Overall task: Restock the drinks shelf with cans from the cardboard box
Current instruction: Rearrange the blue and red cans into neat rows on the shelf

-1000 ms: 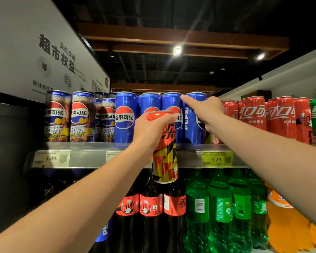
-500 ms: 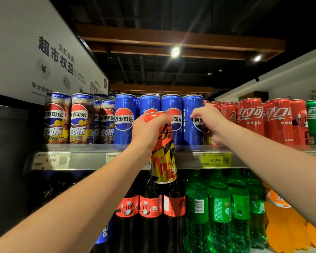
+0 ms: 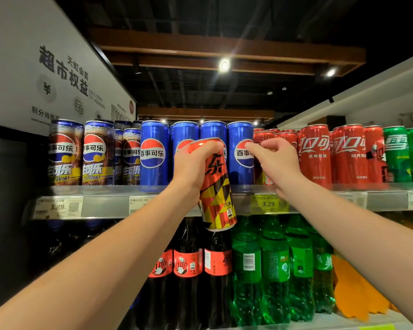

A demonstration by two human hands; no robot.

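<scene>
"One slim can (image 3: 216, 186) is in hand. Where is it?"

"In front of the top shelf (image 3: 100, 206), not on it. The left hand (image 3: 192, 167) wraps round its upper half with fingers and thumb curled. The can tilts, and its base hangs below the shelf edge. It's orange-red on top, with yellow and black blocks lower down."

"And the right hand (image 3: 275, 160)?"

"Just beside it, at the rightmost blue Pepsi can (image 3: 239, 167). Its fingers are curled and the fingertips (image 3: 249, 146) are at that can's logo. Whether they pinch it I cannot tell."

"What's around them?"

"More blue Pepsi cans (image 3: 154, 153) to the left, then dark Pepsi cans (image 3: 66, 153) at the far left. Red Coca-Cola cans (image 3: 315, 153) stand right of the hand, with green Sprite cans (image 3: 396, 153) beyond. A yellow price tag (image 3: 268, 204) reading 3.29 sits below the right wrist, and a white price tag (image 3: 57, 207) reads 3.89. Underneath, dark cola bottles (image 3: 187, 270) stand beside green bottles (image 3: 274, 270). A white sign (image 3: 45, 75) with Chinese lettering hangs at the upper left."
</scene>
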